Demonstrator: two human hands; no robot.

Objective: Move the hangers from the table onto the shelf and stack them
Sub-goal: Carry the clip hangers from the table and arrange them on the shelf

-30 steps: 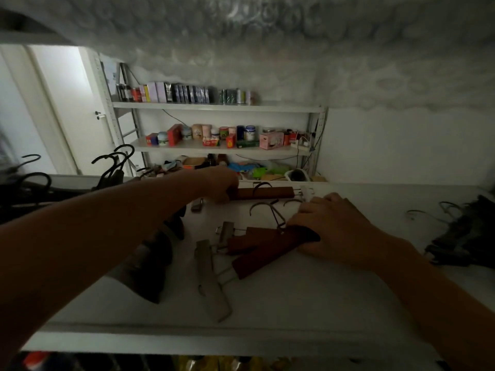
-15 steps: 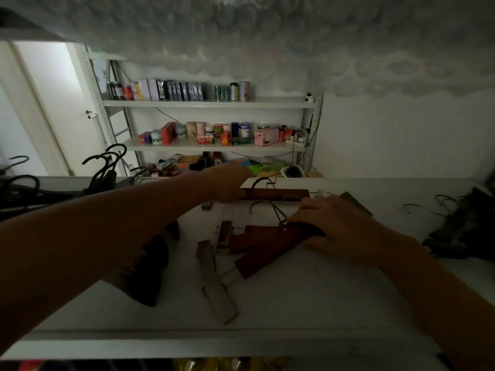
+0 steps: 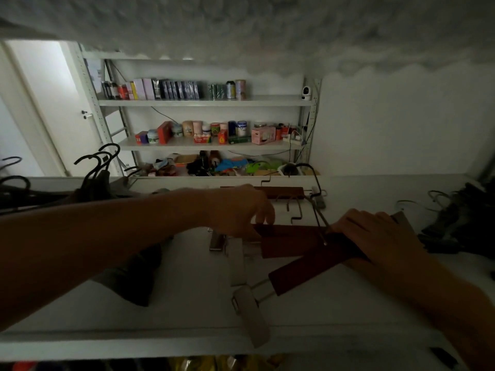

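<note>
A wooden hanger [image 3: 292, 232] lies flat on the white shelf [image 3: 187, 290]. The left hand [image 3: 238, 210] pinches its left end with curled fingers. The right hand [image 3: 375, 234] covers the other end, but I cannot tell if it grips or presses. Beneath both sets of fingers a tilted hanger [image 3: 308, 269] angles toward the shelf edge. Beyond the left fingertips lies another hanger [image 3: 284, 192], and black hangers [image 3: 99, 167] stand far left.

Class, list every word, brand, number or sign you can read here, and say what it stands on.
No text can be read.
On the boxes and jars along the far shelving: print is there, but too small and blurred to read.
On the wooden hangers: no lettering visible.
</note>
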